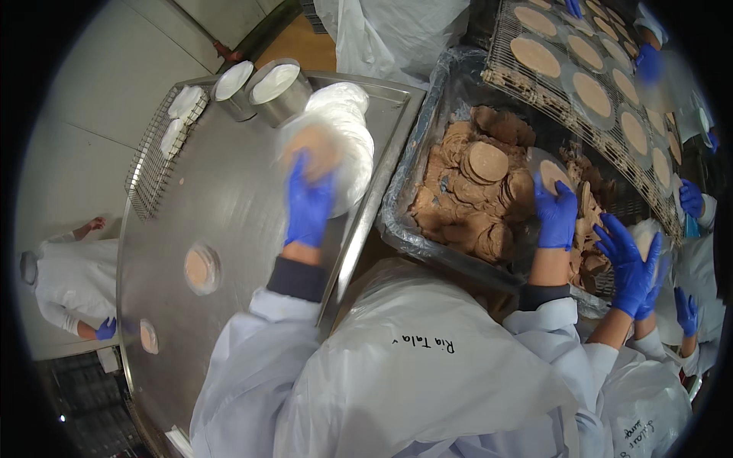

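Observation:
Blurred by motion, my left hand (309, 202) in a blue glove is closed on a round tan patty (314, 151) above the steel table. Beside it spreads a fanned pile of round white sheets (355, 114). My right hand (556, 214), also gloved in blue, grips another tan patty (553, 174) with a pale round sheet against it. That hand is over a lined bin (401, 225) heaped with brown patties (466, 195), some stacked, some squashed together. Two patties on sheets, one nearer (201, 269) and one by the edge (149, 336), lie on the table.
Two metal containers of white sheets (276, 84) and a wire rack (153, 156) stand at the table's far left. Right of the bin, a wire conveyor (565, 84) carries rows of patties on sheets. A co-worker's gloved hands (630, 263) are close to my right arm. Another person (76, 282) is across the table.

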Motion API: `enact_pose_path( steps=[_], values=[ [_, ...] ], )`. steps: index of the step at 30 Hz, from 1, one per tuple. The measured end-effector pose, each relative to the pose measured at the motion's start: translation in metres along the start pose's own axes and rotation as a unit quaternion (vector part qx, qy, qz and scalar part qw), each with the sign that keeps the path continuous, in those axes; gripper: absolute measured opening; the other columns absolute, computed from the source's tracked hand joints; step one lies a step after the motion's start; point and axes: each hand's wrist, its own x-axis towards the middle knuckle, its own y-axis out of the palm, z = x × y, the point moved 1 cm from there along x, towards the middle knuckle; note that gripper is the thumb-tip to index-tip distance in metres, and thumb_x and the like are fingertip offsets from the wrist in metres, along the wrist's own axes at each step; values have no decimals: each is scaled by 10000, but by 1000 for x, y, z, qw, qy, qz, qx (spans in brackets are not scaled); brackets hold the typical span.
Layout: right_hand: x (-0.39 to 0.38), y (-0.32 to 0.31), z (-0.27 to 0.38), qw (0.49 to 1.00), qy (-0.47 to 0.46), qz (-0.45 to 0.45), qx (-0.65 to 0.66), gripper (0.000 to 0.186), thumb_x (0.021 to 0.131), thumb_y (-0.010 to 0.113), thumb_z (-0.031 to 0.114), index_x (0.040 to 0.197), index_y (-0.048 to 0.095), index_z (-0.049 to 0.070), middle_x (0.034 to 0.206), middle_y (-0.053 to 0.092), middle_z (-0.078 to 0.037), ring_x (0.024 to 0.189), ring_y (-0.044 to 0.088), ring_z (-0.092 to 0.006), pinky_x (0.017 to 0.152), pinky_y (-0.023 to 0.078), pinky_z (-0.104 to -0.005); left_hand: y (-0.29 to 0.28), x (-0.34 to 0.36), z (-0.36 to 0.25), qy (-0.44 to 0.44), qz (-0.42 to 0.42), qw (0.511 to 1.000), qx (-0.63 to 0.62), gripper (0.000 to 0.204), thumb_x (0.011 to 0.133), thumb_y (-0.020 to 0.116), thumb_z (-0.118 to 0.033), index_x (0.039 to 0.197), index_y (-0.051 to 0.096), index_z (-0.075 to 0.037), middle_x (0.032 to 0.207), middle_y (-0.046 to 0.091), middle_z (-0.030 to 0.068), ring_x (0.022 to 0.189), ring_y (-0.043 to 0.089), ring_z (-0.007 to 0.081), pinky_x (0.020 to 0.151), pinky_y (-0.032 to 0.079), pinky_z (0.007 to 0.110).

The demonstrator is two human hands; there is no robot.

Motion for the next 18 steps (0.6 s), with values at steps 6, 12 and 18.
enact_pose_path(
  steps=[6, 12, 18],
  values=[
    [-73, 83, -48, 983, 71, 167, -17, 385, 846, 378, 24, 1221, 352, -62, 1260, 399, -211, 1170, 389, -338, 974, 340, -486, -68, -9, 13, 224, -64, 731, 641, 209, 844, 511, -139, 1006, 576, -24, 964, 607, 99, 953, 562, 198, 826, 432, 326],
    [-39, 14, -65, 990, 131, 53, -23, 439, 825, 523, 260, 1182, 394, 40, 1179, 451, -147, 1027, 471, -283, 841, 437, -410, -105, 25, 9, 190, -60, 759, 620, 167, 845, 460, -92, 969, 555, -33, 932, 577, 82, 887, 556, 179, 777, 440, 295],
    [-78, 83, 17, 972, -95, 212, 30, 558, 829, 515, 389, 1235, 364, 38, 1231, 431, -149, 1146, 411, -311, 963, 351, -451, 85, 92, 86, 115, 194, 904, 363, 296, 853, 489, -199, 1093, 506, -25, 985, 562, 85, 887, 562, 205, 773, 457, 320]
  ],
)
